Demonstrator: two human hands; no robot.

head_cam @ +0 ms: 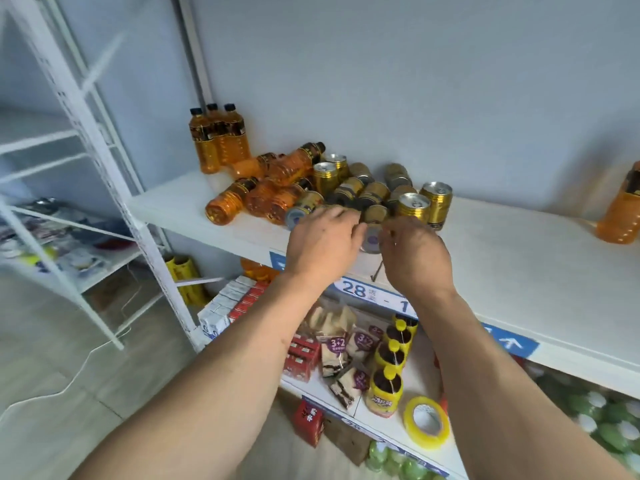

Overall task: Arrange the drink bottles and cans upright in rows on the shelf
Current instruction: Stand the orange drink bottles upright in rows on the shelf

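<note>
Shelf right of cans: bare shelf [512, 258], open.
Shelf middle: toppled bottles [263, 195] and cans [367, 195] block.

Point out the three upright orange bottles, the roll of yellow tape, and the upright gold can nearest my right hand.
Upright orange bottles [221, 140], head view, label of the middle bottle.
Yellow tape roll [426, 419], head view, its front rim.
Upright gold can [412, 206], head view, its side below the lid.

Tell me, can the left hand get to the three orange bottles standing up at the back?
Probably yes. The left hand is at the shelf's front edge, and the three upright bottles stand left of the pile. The bare shelf before them leaves a free path, skirting the fallen bottles.
</note>
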